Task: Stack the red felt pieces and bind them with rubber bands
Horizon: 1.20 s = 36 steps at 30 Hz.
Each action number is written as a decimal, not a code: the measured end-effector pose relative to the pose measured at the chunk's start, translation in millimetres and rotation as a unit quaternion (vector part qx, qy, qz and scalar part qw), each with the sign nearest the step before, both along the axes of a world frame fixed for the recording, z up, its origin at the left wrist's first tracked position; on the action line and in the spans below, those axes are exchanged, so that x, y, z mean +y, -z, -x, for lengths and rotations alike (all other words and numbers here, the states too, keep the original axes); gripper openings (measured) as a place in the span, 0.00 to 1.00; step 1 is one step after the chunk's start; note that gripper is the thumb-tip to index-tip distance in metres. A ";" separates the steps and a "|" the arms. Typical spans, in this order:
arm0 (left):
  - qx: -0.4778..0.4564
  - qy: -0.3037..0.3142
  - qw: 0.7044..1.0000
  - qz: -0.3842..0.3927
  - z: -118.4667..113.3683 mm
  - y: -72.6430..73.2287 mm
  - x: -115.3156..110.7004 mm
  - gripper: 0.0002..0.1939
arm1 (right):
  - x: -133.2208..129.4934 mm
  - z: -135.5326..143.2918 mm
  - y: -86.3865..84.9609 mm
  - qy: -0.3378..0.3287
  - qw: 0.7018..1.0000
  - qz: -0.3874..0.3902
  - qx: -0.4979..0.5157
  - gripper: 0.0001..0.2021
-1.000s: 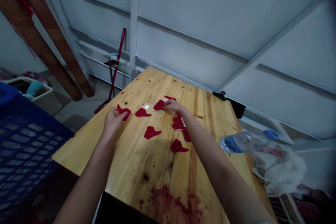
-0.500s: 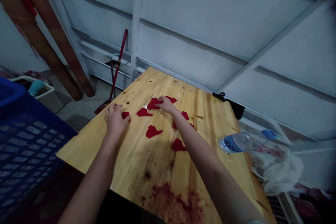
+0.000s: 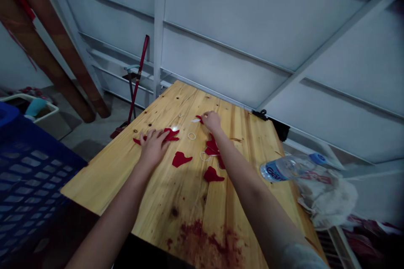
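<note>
On the wooden table (image 3: 126, 176), my left hand (image 3: 153, 146) lies with fingers spread over red cut pieces (image 3: 171, 134) at the left of the group. Farther back, my right hand (image 3: 211, 121) pinches the edge of a small red piece (image 3: 199, 118), which has a pale patch beside it. Between my arms lie a loose red piece (image 3: 181, 159) and another one (image 3: 213, 174) nearer to me. More red pieces (image 3: 211, 146) overlap partly under my right forearm. A pale ring (image 3: 191, 136) sits between my hands, and a second ring (image 3: 205, 156) is nearer to me.
A plastic bottle (image 3: 288, 168) lies on its side at the right, by a crumpled plastic bag (image 3: 331, 197). A blue basket (image 3: 31, 176) stands left of the table. Red stains (image 3: 205, 241) mark the near edge. A white panelled wall (image 3: 221, 21) rises behind.
My left hand has moved right onto the red pieces. My right hand has let go of a red piece there and moved right to another one. The view has shifted slightly.
</note>
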State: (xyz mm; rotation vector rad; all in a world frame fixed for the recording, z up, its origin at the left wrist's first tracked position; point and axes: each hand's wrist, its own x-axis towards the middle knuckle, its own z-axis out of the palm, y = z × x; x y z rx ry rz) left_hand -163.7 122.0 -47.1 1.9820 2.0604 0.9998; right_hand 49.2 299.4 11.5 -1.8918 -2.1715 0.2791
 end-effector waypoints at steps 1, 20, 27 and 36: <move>-0.001 0.004 1.000 -0.001 -1.4 1.6 1.0 0.17 | 10.7 -11.4 -0.1 0.019 1.000 0.008 -0.008 0.18; -0.148 0.015 0.988 -0.026 -7.4 -5.4 1.4 0.13 | -56.6 -22.6 -3.5 0.029 0.931 0.084 0.353 0.07; -0.388 0.052 0.915 -0.096 -16.0 -13.9 -4.1 0.10 | -134.9 46.4 13.7 -0.006 0.852 0.145 0.503 0.11; -0.588 0.163 0.792 0.007 -23.2 -18.1 -11.7 0.27 | -144.3 46.9 15.4 0.018 0.820 0.106 0.562 0.10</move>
